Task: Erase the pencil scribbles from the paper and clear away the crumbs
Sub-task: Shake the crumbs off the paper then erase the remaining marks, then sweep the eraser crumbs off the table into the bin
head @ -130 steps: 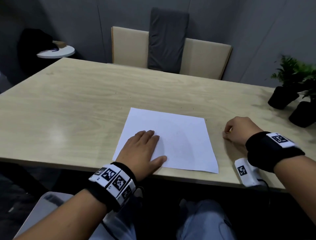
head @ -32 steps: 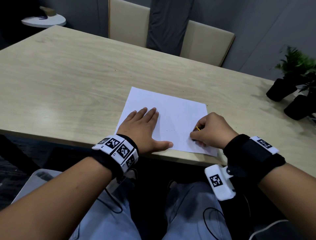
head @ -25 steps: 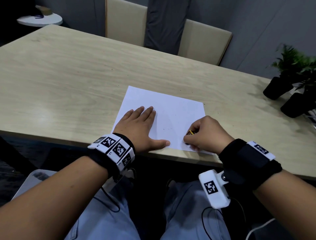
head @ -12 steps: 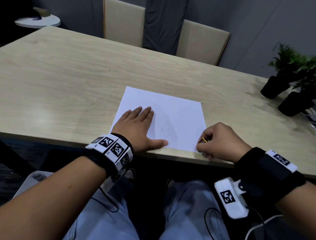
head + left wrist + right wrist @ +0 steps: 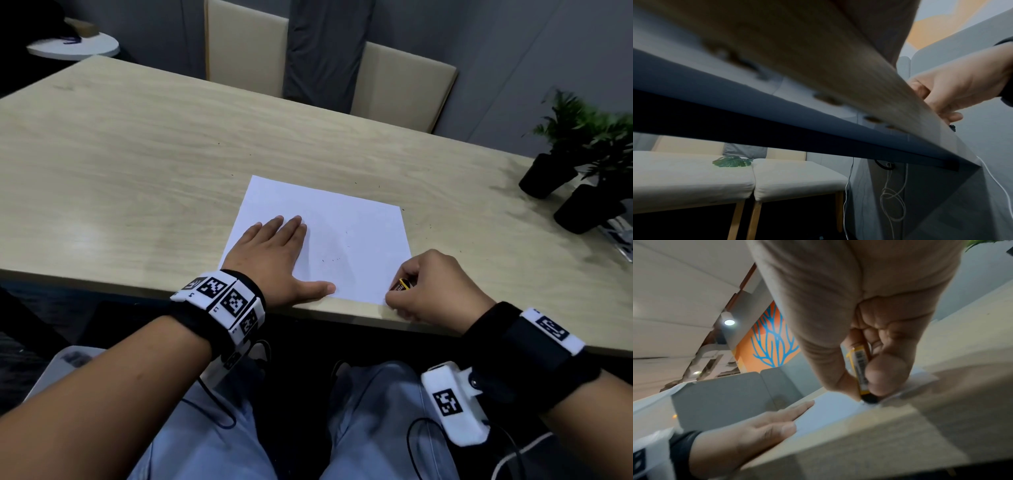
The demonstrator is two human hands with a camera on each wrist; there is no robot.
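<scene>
Head view. White rectangular sheet of paper (image 5: 322,240) lies near the front edge of the pale wood-grain table (image 5: 137,154). Left hand (image 5: 274,260) lies flat on the sheet's 8 o'clock quarter, fingers straight and together, thumb splayed toward 3 o'clock; likely there to pin the sheet against rubbing. Right hand (image 5: 435,287) sits at the sheet's 4 o'clock corner, fingers curled round a small eraser in a yellow-and-black sleeve (image 5: 403,285). A few dark specks (image 5: 330,260), probably crumbs, dot the middle of the sheet and the table beyond it. No scribbles readable from here. Two small green plants in black pots (image 5: 568,164) stand at 2 o'clock, well clear.

Left wrist view. Camera hangs below the table edge (image 5: 838,100), mostly blurred underside. Right hand (image 5: 962,91) shows at 2 o'clock, curled, low on the tabletop.

Right wrist view. Thumb and fingers (image 5: 888,371) pinch the sleeved eraser (image 5: 860,369) upright, its dark tip touching the paper (image 5: 830,408) at the corner, a steep hold that would put pressure on a small spot. Left hand (image 5: 756,430) at 8 o'clock, flat on the sheet.
</scene>
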